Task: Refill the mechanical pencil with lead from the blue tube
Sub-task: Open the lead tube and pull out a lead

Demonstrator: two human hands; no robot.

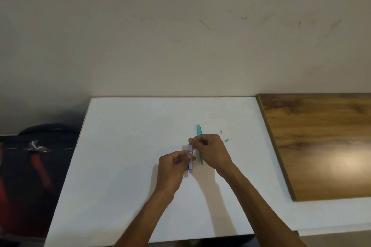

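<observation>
Your left hand pinching the blue tube mid-body above the white table, your right hand pinching its top end, teal mechanical pencil behind (half hidden), two small bits too tiny to identify.

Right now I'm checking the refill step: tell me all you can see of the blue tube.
The blue tube is a slim, translucent blue-violet plastic stick with a pale label band. It is held above the white table, running near to far. The left hand pinches its middle; the right hand grips its far end. The green pencil lies just right of it. Lead cannot be made out.
</observation>
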